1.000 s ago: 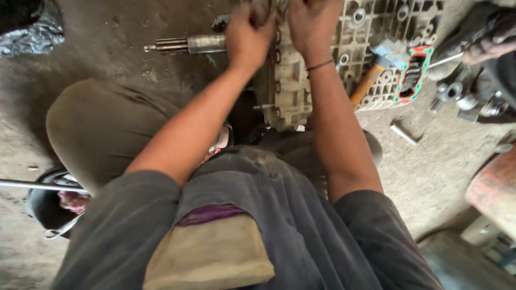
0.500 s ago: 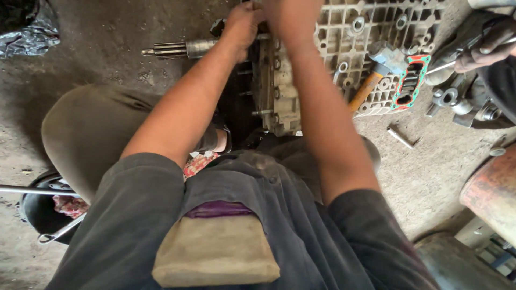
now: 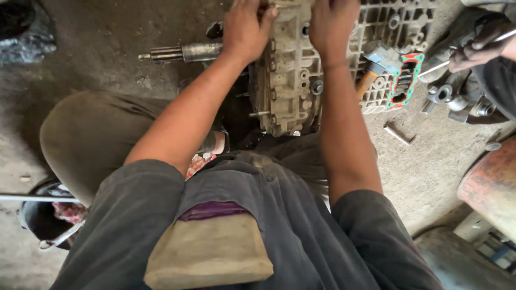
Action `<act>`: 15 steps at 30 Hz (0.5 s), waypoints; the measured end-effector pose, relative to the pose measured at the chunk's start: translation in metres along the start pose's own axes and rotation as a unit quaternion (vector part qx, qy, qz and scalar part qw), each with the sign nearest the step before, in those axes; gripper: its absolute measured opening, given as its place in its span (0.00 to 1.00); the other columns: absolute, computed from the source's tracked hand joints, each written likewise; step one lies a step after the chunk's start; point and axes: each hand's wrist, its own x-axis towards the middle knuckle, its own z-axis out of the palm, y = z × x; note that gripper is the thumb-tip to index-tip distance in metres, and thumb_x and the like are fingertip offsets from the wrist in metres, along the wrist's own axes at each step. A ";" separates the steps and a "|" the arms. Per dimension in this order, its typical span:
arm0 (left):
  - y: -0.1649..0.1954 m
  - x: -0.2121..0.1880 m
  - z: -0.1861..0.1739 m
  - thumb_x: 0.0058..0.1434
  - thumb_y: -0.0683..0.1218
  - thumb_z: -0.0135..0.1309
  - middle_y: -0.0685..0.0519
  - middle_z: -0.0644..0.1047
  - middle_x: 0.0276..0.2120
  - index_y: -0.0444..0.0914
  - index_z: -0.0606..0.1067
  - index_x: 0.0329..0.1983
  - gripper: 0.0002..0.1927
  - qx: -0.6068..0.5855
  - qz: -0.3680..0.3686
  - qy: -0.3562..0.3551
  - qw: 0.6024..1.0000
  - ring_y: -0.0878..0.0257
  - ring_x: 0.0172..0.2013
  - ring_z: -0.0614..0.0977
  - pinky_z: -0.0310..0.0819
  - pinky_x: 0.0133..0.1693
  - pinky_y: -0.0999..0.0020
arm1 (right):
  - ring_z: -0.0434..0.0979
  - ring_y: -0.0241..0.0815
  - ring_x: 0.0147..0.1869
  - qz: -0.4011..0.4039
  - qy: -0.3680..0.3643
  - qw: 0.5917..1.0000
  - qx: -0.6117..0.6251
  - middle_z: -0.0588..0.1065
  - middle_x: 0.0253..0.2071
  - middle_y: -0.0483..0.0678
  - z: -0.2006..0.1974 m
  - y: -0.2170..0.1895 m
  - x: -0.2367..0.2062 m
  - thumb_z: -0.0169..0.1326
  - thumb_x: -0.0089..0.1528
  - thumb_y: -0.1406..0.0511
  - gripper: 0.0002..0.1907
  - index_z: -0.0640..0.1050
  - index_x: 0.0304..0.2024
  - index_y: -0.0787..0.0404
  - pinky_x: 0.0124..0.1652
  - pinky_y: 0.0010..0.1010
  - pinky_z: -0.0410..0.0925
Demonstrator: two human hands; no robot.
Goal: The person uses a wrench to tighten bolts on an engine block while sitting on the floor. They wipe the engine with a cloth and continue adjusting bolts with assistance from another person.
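Observation:
A dirty cast-metal gearbox housing (image 3: 287, 80) stands on the concrete floor in front of my knees, with a splined shaft (image 3: 180, 53) sticking out to its left. My left hand (image 3: 244, 29) grips the housing's upper left edge, fingers curled over it. My right hand (image 3: 332, 24) presses on the top of the housing, to the right of the left hand. Both hands reach the frame's top edge, so the fingertips are partly hidden. I cannot tell whether either hand holds a small part or tool.
A ribbed metal cover plate (image 3: 395, 32) lies right of the housing with a wooden-handled hammer (image 3: 373, 70) and a red-and-green gasket (image 3: 406, 83) on it. Another person's gloved hand (image 3: 478, 45) works at far right among loose metal parts (image 3: 451, 99). A black bucket (image 3: 43, 217) stands lower left, a rusty drum (image 3: 492, 185) right.
The view has shifted, so the housing and hands sit higher in frame. Both hands stay on top of the housing; the left has moved slightly toward its left edge.

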 end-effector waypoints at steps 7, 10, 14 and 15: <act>0.009 0.009 0.004 0.70 0.52 0.51 0.44 0.78 0.45 0.37 0.75 0.42 0.13 0.153 0.039 -0.015 0.987 0.42 0.47 0.74 0.66 0.47 0.44 | 0.77 0.60 0.29 0.087 0.067 0.986 -0.123 0.75 0.25 0.57 -0.015 0.003 -0.083 0.53 0.68 0.61 0.13 0.74 0.33 0.63 0.30 0.48 0.67; 0.010 0.015 0.005 0.72 0.54 0.45 0.43 0.79 0.43 0.37 0.77 0.41 0.17 0.180 0.015 -0.033 0.983 0.41 0.47 0.76 0.67 0.48 0.43 | 0.76 0.63 0.34 0.056 0.049 0.989 -0.130 0.75 0.28 0.59 0.002 -0.006 -0.086 0.54 0.68 0.60 0.13 0.74 0.33 0.62 0.33 0.51 0.66; 0.017 0.025 0.006 0.73 0.59 0.38 0.40 0.80 0.39 0.41 0.80 0.43 0.23 0.187 -0.121 -0.084 0.971 0.40 0.45 0.79 0.68 0.52 0.44 | 0.75 0.64 0.36 0.025 0.048 0.992 -0.110 0.76 0.30 0.58 0.007 -0.014 -0.081 0.53 0.67 0.61 0.10 0.76 0.40 0.62 0.35 0.54 0.65; 0.018 0.026 0.006 0.72 0.60 0.39 0.40 0.80 0.39 0.41 0.80 0.43 0.23 0.166 -0.134 -0.072 0.974 0.40 0.44 0.79 0.70 0.50 0.45 | 0.75 0.64 0.37 0.030 0.053 0.994 -0.092 0.76 0.31 0.59 0.005 -0.014 -0.080 0.53 0.67 0.61 0.10 0.76 0.39 0.62 0.35 0.54 0.65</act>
